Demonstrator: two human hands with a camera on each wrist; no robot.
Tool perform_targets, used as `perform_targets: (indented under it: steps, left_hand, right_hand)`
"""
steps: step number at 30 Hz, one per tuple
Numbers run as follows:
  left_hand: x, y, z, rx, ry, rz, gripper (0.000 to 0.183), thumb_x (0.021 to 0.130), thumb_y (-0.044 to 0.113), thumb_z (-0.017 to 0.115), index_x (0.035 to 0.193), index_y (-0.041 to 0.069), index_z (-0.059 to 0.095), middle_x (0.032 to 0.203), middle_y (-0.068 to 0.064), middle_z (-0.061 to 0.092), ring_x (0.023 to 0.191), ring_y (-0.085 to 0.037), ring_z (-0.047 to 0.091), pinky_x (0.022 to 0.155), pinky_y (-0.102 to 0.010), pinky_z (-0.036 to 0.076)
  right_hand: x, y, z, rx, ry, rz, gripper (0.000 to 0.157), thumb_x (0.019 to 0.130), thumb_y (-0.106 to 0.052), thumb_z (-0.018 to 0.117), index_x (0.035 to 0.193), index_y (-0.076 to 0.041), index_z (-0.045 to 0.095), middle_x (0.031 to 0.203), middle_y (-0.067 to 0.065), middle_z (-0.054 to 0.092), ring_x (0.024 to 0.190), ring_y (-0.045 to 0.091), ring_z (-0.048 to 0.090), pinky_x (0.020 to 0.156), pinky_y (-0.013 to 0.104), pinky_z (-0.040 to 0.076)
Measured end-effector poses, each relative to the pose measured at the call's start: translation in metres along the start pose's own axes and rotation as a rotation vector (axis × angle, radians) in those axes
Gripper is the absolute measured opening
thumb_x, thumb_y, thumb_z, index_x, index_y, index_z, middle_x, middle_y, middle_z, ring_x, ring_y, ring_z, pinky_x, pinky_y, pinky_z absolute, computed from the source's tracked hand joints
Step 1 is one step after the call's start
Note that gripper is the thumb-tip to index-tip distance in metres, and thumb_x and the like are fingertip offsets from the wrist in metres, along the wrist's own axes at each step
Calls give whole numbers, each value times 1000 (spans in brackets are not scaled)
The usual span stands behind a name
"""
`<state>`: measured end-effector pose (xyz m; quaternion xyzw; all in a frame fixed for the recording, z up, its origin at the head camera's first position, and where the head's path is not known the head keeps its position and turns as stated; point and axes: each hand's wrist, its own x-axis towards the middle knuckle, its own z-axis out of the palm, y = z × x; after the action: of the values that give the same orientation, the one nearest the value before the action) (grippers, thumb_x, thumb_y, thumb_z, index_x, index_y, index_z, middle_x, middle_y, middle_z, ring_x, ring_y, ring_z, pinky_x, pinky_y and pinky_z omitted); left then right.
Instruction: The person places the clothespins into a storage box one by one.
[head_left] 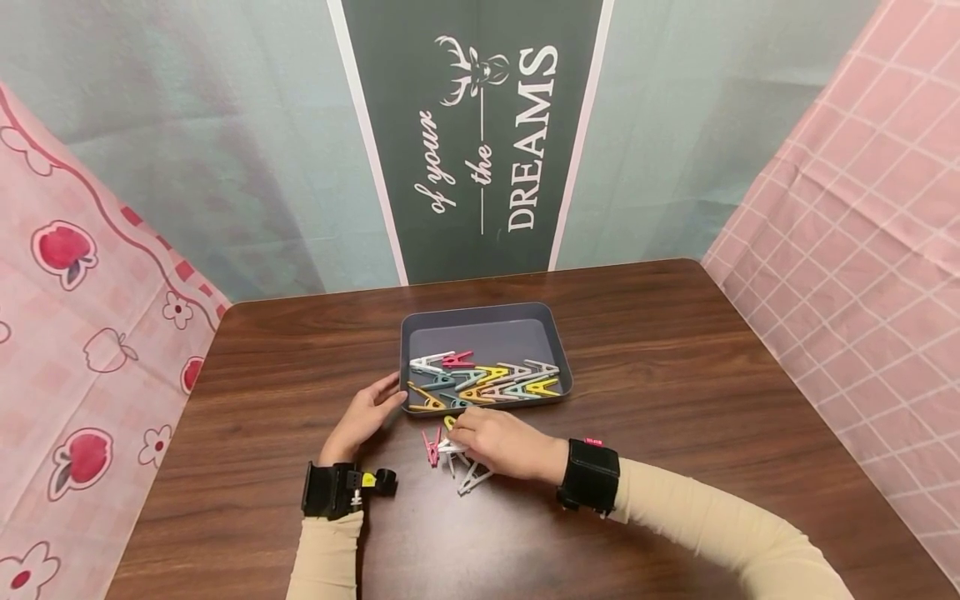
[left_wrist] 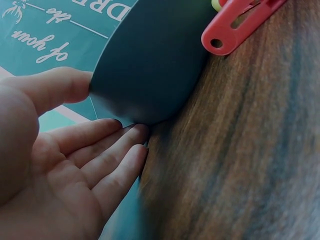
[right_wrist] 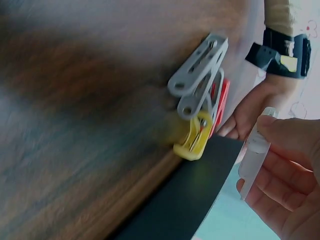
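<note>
A white clothespin (right_wrist: 255,156) is pinched between the thumb and fingers of my right hand (head_left: 504,443), just in front of the tray's near wall. My left hand (head_left: 364,419) touches the near left corner of the grey tray (head_left: 557,346). In the left wrist view its fairly straight fingers (left_wrist: 107,172) lie against the outside of that corner, with the thumb near the rim. On the table by the right hand lie a pink clothespin (head_left: 432,447), a grey-white clothespin (head_left: 472,479) and a yellow clothespin (right_wrist: 194,139), partly covered in the head view.
Inside the tray, several white, yellow, orange, blue and pink clothespins lie in rows along the near side, including a red-pink clothespin (head_left: 457,359). The wooden table (head_left: 285,350) ends at a curtain behind, with patterned cloths (head_left: 847,192) at both sides.
</note>
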<state>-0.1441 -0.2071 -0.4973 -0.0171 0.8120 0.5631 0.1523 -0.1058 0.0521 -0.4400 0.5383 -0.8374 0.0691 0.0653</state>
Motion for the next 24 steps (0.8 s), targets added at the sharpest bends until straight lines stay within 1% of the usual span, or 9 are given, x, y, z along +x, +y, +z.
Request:
perform_targets:
  steps: [4,9,13,15,20,24]
  left_hand:
    - [0,0,-1,1,-4,1,57,99,22,54,149,3,34,148,-21,45,140,-32,42,118,-49,32]
    - [0,0,-1,7,-4,-3,58,99,24,54,149,4,34,148,-20,45,140,-33,42,118,-50,32]
    - [0,0,-1,3,-6,3,58,99,23,54,149,3,34,149,-21,44,140,-33,42,118,-49,32]
    - [0,0,-1,6,-9,13,58,99,23,54,149,2,33,148,-21,44,140,-33,42,117,-48,32]
    - [-2,1,-1,0,-10,32,58,99,22,54,149,1,33,148,-22,44,140,-33,42,117,-48,33]
    - [-2,2,-1,0,-8,29,58,99,23,54,149,1,33,148,-22,44,139,-33,42,117,-48,33]
  right_hand:
    - [-2,7,-4,12,-6,25,28,88,-14,68,115,-8,68,105,-1,69,102,11,62,96,25,53]
    - [-2,17,-8,38,12,64,27,88,-14,69,114,-8,68,107,1,70,104,14,63,98,29,54]
    - [-3,25,-8,43,12,99,28,87,-14,70,115,-7,68,111,4,70,107,16,64,97,30,55]
    - [-3,29,-8,40,14,102,29,87,-13,70,115,-6,68,113,6,70,108,18,65,97,30,55]
    - [-3,38,-8,57,23,110,28,86,-11,71,113,-5,69,108,5,71,104,17,66,92,30,56]
    - [-2,44,-10,82,29,139,27,85,-8,71,112,-5,69,107,5,71,103,18,65,89,31,57]
